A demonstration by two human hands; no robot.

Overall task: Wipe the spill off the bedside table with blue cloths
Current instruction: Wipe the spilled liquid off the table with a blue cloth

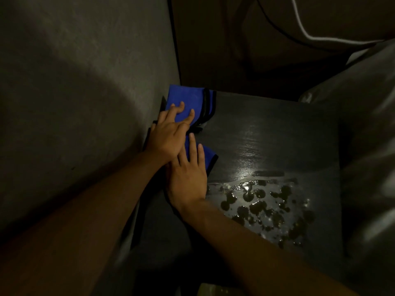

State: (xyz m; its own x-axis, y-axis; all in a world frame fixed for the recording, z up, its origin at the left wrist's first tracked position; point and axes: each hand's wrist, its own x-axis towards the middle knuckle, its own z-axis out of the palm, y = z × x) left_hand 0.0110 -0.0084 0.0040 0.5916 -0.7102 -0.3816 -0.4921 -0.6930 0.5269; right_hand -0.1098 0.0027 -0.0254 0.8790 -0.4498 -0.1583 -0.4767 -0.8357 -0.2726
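A dark bedside table point(277, 129) fills the middle of the view. A wet spill point(265, 208) of dark blotches and shiny liquid spreads over its near right part. Folded blue cloths point(188, 99) with black edging lie in a stack at the table's far left corner. My left hand point(168, 133) rests flat on the stack, fingers spread. My right hand point(188, 174) lies just nearer, fingers flat on a blue cloth point(208, 154) at the stack's near end, partly tucked under my left hand. Neither hand touches the spill.
A grey wall point(85, 82) runs close along the table's left side. Pale bedding point(367, 124) borders the right side. A dark wall with a black cable and a white cable point(307, 35) stands behind the table. The scene is dim.
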